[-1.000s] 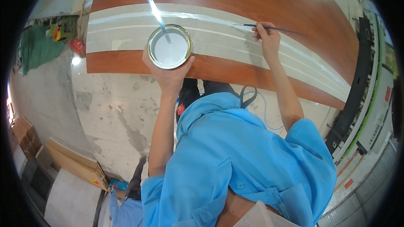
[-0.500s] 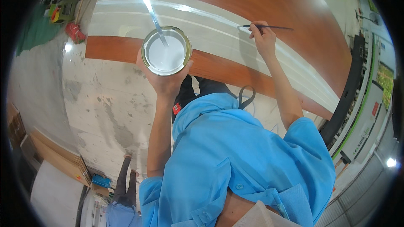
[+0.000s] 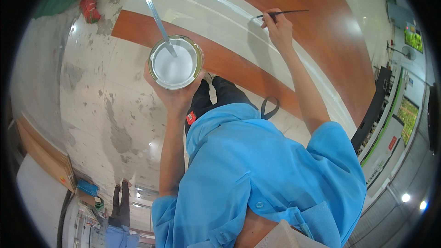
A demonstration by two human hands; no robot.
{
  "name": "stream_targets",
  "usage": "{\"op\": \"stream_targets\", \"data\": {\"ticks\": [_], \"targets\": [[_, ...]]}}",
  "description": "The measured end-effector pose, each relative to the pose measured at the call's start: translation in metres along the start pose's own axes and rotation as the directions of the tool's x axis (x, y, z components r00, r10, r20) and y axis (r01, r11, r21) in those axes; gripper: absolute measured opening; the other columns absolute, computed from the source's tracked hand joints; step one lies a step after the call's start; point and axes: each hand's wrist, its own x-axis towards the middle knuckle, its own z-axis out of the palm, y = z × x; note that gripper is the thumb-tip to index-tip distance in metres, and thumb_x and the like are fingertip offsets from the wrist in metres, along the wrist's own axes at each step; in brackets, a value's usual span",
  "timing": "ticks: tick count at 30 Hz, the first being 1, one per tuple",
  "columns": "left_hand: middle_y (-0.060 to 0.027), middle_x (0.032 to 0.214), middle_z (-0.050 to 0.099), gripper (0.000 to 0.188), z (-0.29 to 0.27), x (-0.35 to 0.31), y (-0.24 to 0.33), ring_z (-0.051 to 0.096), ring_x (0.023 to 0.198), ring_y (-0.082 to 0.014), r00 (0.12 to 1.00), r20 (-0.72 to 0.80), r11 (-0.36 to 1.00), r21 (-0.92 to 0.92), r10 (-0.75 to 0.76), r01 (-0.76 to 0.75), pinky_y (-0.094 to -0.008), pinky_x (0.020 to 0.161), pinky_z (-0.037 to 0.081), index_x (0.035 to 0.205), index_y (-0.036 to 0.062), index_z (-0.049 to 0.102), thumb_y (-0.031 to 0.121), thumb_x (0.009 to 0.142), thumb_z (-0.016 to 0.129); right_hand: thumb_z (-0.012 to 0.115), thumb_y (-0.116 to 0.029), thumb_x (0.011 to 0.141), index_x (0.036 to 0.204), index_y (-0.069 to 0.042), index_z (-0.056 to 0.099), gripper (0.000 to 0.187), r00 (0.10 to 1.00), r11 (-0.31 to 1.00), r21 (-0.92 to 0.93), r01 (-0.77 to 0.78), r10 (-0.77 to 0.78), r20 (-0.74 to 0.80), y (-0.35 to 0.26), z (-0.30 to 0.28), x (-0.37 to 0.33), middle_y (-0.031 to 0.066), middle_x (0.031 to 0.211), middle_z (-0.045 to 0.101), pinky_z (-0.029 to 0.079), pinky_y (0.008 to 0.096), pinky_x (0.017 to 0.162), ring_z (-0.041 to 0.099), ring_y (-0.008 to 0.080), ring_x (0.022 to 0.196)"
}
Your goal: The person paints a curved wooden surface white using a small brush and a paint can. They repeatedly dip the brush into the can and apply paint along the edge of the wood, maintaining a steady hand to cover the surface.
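My left hand [image 3: 172, 98] is wrapped round an open round can [image 3: 200, 59] of white paint [image 3: 174, 69], held near the board's front edge. A long pale flat stick [image 3: 153, 13] leans in the paint and sticks up past the rim. My right hand [image 3: 279, 31] pinches a thin brush [image 3: 294, 12] with a dark handle, its tip pointing left. Beneath it lies a large reddish-brown board [image 3: 335, 32] crossed by a wide whitish band [image 3: 220, 30]. The brush tip is at or just over the glossy white line along the band's far side; contact cannot be told.
A long machine with a black rail [image 3: 374, 105] stands at the right. Flat cardboard [image 3: 43, 144] leans at the lower left, where another person [image 3: 120, 234] stands. A red mop head [image 3: 89, 10] rests on the stained floor [image 3: 92, 96] at the upper left.
The view has turned, so the board lies more slanted. My right hand with the brush and my left hand with the can both appear slightly further left; both grips are unchanged.
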Motion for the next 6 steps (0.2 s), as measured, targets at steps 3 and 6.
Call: {"op": "stream_targets", "data": {"ticks": [3,6], "targets": [[-0.018,0.15,0.04,0.121,-0.002,-0.002,-0.007,0.048,0.14,-0.0317,1.0,-0.026,0.997,0.074,0.001,0.001,-0.0466,0.115,0.045,0.155,0.0049,0.021,0.025,0.067,0.102,0.067,-0.018,0.104,0.106,-0.001,0.07,0.017,0.996,0.996,0.028,0.089,-0.089,0.018,0.0,0.017,0.024,0.0063,0.08,0.076,0.053,0.0273,0.072,0.071,0.0119,0.074],[-0.0173,0.15,0.04,0.119,0.001,-0.004,-0.005,0.047,0.141,-0.0323,0.999,-0.049,0.996,0.09,-0.005,0.01,-0.0472,0.116,0.043,0.155,0.0046,0.021,0.026,0.069,0.101,0.068,-0.02,0.104,0.107,-0.002,0.07,0.018,0.995,0.995,0.058,0.079,-0.082,0.051,0.001,0.032,0.052,0.0052,0.08,0.077,0.053,0.0283,0.072,0.073,0.0141,0.076]]}}
